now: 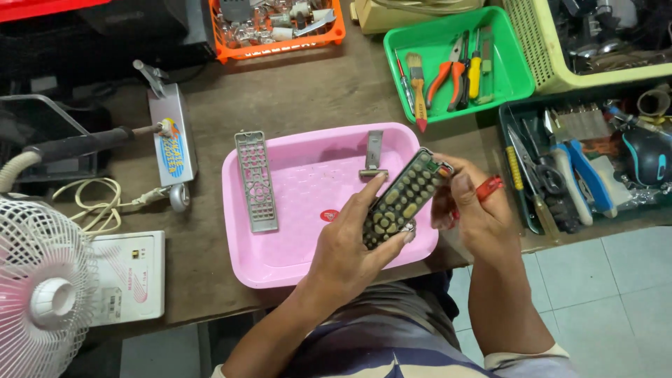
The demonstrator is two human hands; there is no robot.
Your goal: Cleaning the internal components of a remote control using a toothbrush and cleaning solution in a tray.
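Above the near right corner of a pink tray [280,259], both hands hold a remote control keypad [402,199], a dark board covered in rows of yellowish rubber buttons. The left hand [346,245] grips its near end, the thumb along the left edge and the fingers [399,241] curled shut around the underside. The right hand [472,210] holds the far end, its fingers closed on the right edge, and a red-handled tool [488,187] is tucked in the same hand, sticking out to the right. The keypad is tilted, its far end pointing up and to the right, clear of the tray floor.

On the tray's left side lies a grey remote cover [255,180] with empty button holes, resting partly over the far rim. A small grey battery lid [374,154] lies near the tray's far edge. The tray sits on a brown tabletop [294,98].

Farther right, a green bin [507,77] holds a paintbrush [418,87], orange-handled pliers [448,73] and screwdrivers. A dark bin [514,203] on the right edge carries blue-handled tools and scissors. To the left stand a soldering iron [77,145], a white box [129,276] and a white fan [42,297]. An orange basket [280,45] sits at the far edge.
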